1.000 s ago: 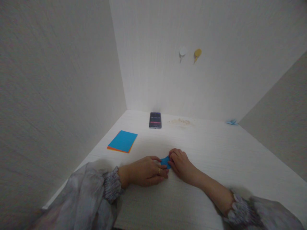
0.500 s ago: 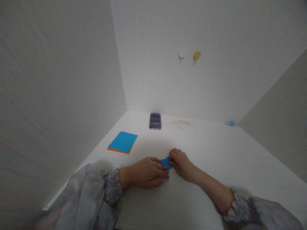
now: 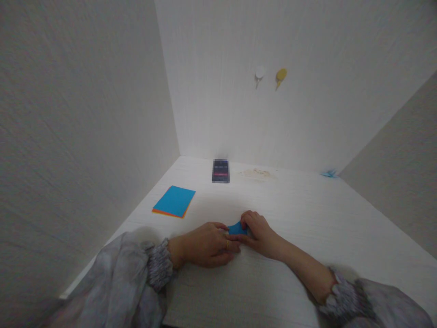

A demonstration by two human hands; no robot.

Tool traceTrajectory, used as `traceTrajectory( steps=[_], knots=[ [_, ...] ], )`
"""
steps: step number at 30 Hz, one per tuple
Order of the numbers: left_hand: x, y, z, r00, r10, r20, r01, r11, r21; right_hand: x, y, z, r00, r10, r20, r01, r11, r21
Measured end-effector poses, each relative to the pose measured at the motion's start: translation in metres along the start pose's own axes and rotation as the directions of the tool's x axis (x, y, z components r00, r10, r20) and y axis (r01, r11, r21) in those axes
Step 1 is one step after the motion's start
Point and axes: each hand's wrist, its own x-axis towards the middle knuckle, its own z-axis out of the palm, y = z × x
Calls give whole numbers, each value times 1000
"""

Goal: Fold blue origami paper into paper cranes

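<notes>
A small piece of folded blue paper (image 3: pixel 236 228) lies on the white table between my two hands. My left hand (image 3: pixel 213 245), with a ring on one finger, holds down the paper's left side and near edge with its fingertips. From the right, my right hand (image 3: pixel 258 232) grips the paper, its bent fingers on the far right corner and its thumb stretched along the near edge towards the left fingers. The fingers cover parts of the paper, so its exact folds cannot be made out.
A stack of square paper sheets (image 3: pixel 175 201), blue on top with orange below, lies to the left. A pixelated dark object (image 3: pixel 221 171) stands near the back wall. A light blue folded paper (image 3: pixel 329 173) sits at the back right corner. White (image 3: pixel 259 73) and yellow (image 3: pixel 281 75) hooks are on the wall.
My right thumb has slid left along the paper's near edge, close to the left fingers. My left hand has hardly moved and stays on the paper.
</notes>
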Motion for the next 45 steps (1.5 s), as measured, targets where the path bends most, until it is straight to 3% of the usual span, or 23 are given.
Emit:
traceTrajectory(
  steps=[8, 14, 28, 38, 45],
  knots=[
    [-1, -1, 1, 1000, -29, 12, 29, 999, -20, 5, -1, 3, 997, 75, 13, -75, 997, -19],
    [-2, -1, 1, 998, -56, -9, 56, 998, -42, 10, 2, 1, 983, 186, 10, -186, 978, 91],
    [0, 0, -1, 999, -45, -21, 45, 999, -5, 13, 18, 5, 991, 130, -12, -123, 961, 249],
    [-3, -2, -4, 1000, -3, -12, 3, 1000, -8, 13, 21, 7, 992, 126, -21, -118, 966, 232],
    [-11, -10, 4, 992, -52, -111, 44, 996, -75, 11, 15, 5, 988, 154, -9, -149, 969, 198]
  ],
)
